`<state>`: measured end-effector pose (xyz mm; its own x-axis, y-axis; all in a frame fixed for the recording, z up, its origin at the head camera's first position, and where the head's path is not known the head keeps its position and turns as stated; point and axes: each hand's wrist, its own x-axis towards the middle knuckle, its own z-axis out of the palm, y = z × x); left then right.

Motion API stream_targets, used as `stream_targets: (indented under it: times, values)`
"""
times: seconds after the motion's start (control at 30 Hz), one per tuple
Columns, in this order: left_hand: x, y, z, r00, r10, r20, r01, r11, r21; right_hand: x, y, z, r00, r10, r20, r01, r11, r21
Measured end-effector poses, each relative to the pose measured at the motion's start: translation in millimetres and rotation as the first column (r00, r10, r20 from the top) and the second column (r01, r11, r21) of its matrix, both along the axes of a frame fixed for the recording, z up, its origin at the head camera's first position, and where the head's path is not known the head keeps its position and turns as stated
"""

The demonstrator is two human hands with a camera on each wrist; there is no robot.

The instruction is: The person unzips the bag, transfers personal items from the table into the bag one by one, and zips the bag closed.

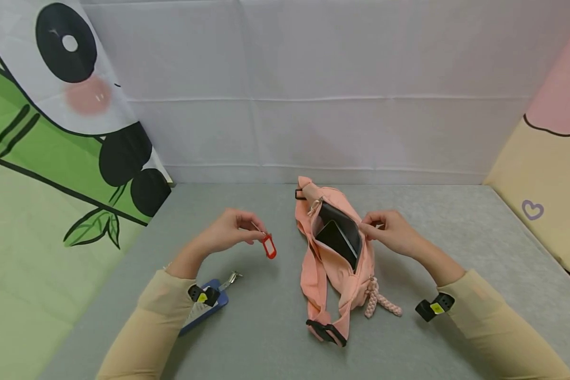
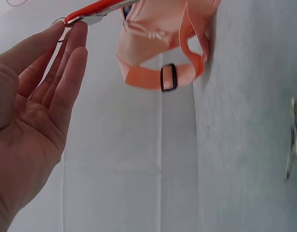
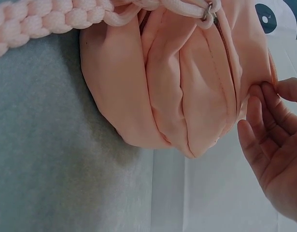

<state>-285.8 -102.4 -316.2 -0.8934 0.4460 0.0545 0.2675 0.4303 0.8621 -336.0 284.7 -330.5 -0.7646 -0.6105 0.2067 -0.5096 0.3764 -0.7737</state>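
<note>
My left hand [image 1: 228,230] is raised over the table, left of a pink waist bag [image 1: 334,272]. Between thumb and fingertips it pinches a red key tag [image 1: 268,248], which hangs down; the left wrist view shows a thin ring and a silvery metal piece beside the red part. The bag's main pocket gapes, and a dark phone [image 1: 334,238] lies inside against the grey lining. On the right, my right hand [image 1: 391,232] pinches the rim of that opening, with the bag's fabric between thumb and fingers in the right wrist view.
A blue card holder [image 1: 214,309] with a metal clip [image 1: 230,279] lies under my left wrist. Straps with a black buckle [image 1: 326,332] trail toward me, and a braided cord [image 1: 380,302] hangs at the bag's right. A white cloth wall [image 1: 313,132] closes off the table's back.
</note>
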Motion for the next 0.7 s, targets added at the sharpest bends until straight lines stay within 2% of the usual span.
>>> stream_targets:
  times: [0.27, 0.47, 0.7]
  values:
    - [-5.8, 29.9, 4.3, 0.995, -0.094, -0.029, 0.094, 0.996, -0.002, -0.6, 0.6, -2.1, 0.998, 0.028, -0.059, -0.031, 0.999, -0.041]
    - [-12.1, 49.7, 10.7, 0.988, -0.135, -0.074, 0.138, 0.990, 0.032, 0.5, -0.5, -0.3, 0.999, 0.015, -0.037, -0.016, 1.000, -0.011]
    - [-24.5, 69.8, 21.3, 0.966, -0.206, -0.157, 0.219, 0.973, 0.070, 0.2, -0.9, -0.3, 0.999, 0.011, -0.040, -0.011, 1.000, -0.003]
